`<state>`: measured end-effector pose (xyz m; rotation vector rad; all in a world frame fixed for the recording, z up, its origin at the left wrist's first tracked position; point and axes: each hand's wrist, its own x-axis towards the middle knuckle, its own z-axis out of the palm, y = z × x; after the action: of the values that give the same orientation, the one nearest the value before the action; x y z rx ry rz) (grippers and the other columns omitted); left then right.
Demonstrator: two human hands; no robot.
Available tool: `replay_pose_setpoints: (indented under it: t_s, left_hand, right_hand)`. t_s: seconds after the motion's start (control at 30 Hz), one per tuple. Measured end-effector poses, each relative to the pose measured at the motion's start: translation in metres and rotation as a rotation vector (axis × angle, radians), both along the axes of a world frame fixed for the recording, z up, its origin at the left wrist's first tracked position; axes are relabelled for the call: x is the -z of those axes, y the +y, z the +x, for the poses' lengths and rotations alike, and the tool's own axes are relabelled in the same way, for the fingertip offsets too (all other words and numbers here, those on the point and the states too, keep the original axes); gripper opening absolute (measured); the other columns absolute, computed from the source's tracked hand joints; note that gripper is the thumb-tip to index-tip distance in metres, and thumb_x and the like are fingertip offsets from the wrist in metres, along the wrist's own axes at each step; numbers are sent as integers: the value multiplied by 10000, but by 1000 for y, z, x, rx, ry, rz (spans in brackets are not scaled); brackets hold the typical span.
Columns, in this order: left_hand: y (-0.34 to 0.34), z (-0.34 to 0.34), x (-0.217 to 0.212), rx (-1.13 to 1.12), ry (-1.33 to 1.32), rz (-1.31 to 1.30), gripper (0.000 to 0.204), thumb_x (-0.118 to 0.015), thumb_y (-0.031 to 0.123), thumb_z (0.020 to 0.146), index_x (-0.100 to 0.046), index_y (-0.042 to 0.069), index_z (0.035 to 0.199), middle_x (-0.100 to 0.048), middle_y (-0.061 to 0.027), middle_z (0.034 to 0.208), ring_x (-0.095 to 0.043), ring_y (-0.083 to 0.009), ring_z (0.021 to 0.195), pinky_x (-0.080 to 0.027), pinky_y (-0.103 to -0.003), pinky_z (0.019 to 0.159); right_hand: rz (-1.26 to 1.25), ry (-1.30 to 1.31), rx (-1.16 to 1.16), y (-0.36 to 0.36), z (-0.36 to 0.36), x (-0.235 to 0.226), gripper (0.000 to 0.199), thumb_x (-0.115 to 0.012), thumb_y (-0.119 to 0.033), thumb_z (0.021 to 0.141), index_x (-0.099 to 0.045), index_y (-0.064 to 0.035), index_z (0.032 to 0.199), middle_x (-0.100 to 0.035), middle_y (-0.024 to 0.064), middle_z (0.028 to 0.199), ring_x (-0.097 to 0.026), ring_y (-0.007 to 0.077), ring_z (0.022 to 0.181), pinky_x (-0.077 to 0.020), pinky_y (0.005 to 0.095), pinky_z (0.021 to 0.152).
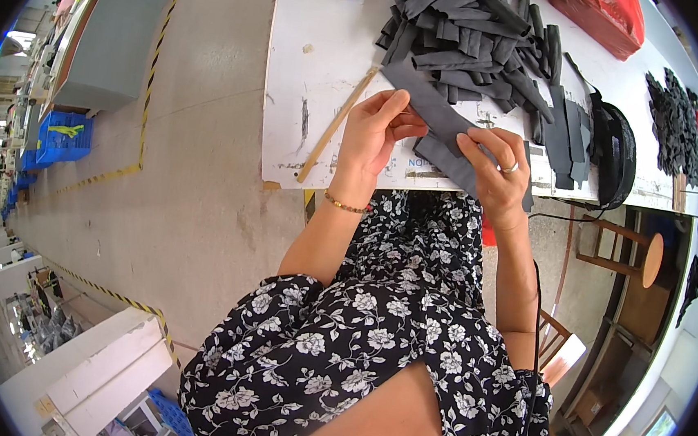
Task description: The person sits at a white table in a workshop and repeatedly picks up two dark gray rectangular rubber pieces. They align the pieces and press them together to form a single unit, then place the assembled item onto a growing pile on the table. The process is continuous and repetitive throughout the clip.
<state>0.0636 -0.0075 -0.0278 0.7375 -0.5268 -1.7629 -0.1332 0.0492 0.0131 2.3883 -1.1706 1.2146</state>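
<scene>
A tangled heap of dark grey, rolled fabric pieces [470,39] lies on a scuffed white desk [291,74]; on the near side of the heap, a long, flat, dark grey fabric strip [439,113] slants between two bare hands, its far end beside the heap's near-left edge; the left hand [376,130], with a beaded bracelet [346,205] at its wrist, has thumb and fingers pinched narrowly on the strip nearer that end; the right hand [496,166], wearing a silver-coloured ring [509,168], grips it farther along, thumb on top and fingers curled.

Nearer the person than the heap, flat dark grey fabric pieces [445,163] show below the strip; whether the right fingers touch them too, I cannot tell; to the near left of the heap lies a thin, light brown wooden stick [336,127]; to its near right are dark flat fabric panels [566,137] and a black mesh-like bag [614,149]; to its far right sits a shiny red plastic bundle [602,18].
</scene>
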Motion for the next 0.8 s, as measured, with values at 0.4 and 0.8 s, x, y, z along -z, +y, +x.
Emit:
replay_pose_setpoints:
  t_s: [0.4,0.8]
  left_hand:
    - [3,-5,17,59,-175,-44,156,-669,96,897,-643,-57,883,-685,-159,815,-698,-247,692,-615,-349,649]
    - [55,-25,78,95,-971,-195,331,-771,139,818,-575,1,1047,-637,-96,878,-644,-183,714,-527,-287,591]
  right_hand:
    - [1023,-1266,117,26,-3,47,277,-646,-102,924,-619,72,1138,-659,93,955,-629,138,785,-505,261,761]
    - [970,-805,558,60,-45,104,254,-725,-131,838,-666,15,1037,-659,75,824,-565,137,639,-476,304,624]
